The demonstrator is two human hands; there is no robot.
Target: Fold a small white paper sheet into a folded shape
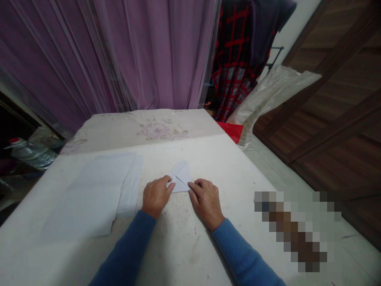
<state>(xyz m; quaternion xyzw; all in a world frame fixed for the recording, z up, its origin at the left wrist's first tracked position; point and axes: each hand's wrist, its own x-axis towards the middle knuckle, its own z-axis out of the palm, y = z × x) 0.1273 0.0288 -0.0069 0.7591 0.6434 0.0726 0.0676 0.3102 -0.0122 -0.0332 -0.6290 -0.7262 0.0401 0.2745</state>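
Observation:
A small folded piece of white paper (pixel 182 177) lies on the white table (pixel 208 159), near its middle. My left hand (pixel 156 196) rests on the table with its curled fingertips pressing the paper's near left corner. My right hand (pixel 206 200) has its fingers bent and pressed on the near right edge of the same folded paper. Both wrists wear blue sleeves. A dark crease line runs across the fold between the two hands.
A stack of white paper sheets (pixel 95 190) lies to the left of my hands. A flowered cloth (pixel 154 129) covers the table's far end. Purple curtains (pixel 133 51) hang behind. A plastic bottle (pixel 28 153) sits at left, brown wooden doors (pixel 336 119) at right.

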